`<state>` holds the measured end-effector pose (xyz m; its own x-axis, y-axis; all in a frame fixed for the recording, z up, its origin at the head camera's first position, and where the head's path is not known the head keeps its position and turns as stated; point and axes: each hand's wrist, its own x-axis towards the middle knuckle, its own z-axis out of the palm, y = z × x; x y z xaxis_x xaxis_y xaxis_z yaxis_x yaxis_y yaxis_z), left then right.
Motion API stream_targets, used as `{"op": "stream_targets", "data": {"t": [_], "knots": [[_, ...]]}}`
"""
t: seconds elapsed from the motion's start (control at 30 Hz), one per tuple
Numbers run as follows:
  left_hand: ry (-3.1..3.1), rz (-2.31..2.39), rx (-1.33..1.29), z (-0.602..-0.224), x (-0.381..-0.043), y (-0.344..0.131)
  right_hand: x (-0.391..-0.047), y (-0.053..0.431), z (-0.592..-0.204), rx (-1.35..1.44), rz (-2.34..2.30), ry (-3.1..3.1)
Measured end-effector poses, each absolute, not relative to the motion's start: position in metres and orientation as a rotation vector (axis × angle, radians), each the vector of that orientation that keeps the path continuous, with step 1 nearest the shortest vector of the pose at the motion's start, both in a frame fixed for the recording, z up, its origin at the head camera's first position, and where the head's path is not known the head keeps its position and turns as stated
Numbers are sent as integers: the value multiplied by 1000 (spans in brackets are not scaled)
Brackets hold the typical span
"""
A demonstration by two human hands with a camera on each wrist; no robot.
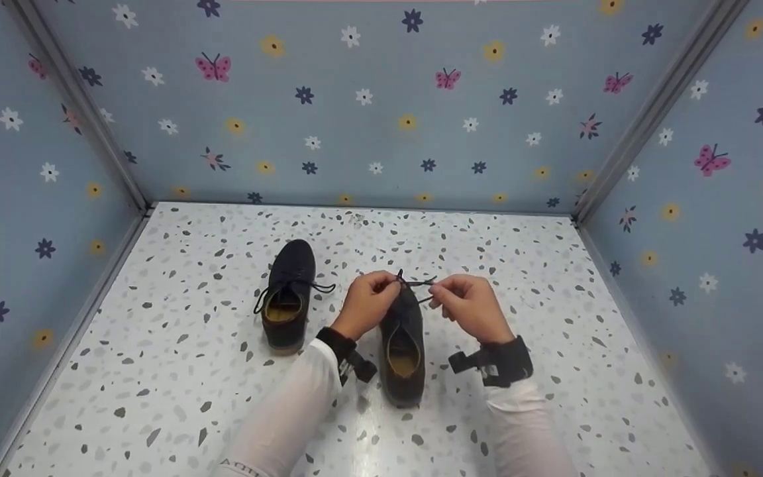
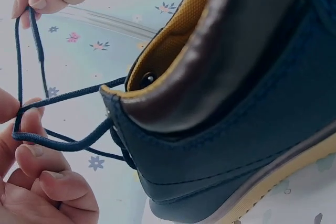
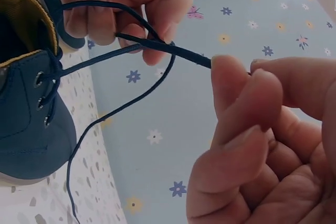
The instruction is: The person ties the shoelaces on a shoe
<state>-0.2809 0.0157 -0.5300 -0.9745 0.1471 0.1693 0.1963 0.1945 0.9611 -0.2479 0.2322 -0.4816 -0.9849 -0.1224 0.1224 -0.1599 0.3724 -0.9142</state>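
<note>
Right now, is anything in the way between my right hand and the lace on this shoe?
Nothing visible is: your right hand pinches the lace directly. Your left hand holds lacing beside it, over the shoe. The other shoe stands apart to the left.

Through the head view I look forward and down from above on both hands [image 1: 371, 299] and a shoe [image 1: 414, 324], while my wrist views, low and close on either side, face the flowered panel [image 1: 355, 79], sharing the shoe, its lace [image 2: 79, 93] and both hands.
</note>
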Motion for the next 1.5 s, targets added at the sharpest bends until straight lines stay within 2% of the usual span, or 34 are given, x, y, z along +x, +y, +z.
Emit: {"op": "stream_targets", "data": {"t": [0.5,0.87,1.1,1.5], "knots": [[-2414,-1900,-330,-532,-279,4,-230,206,-509,363,1479,-2605],[-2401,-1840,-359,-539,-279,3,-233,192,-532,433,1218,-2637],[-2417,-1829,-333,-542,-277,-2,-244,193,-532,438,1097,-2647],[-2513,-1862,-281,-556,-267,-13,-248,209,-528,478,1154,-2747]]}}
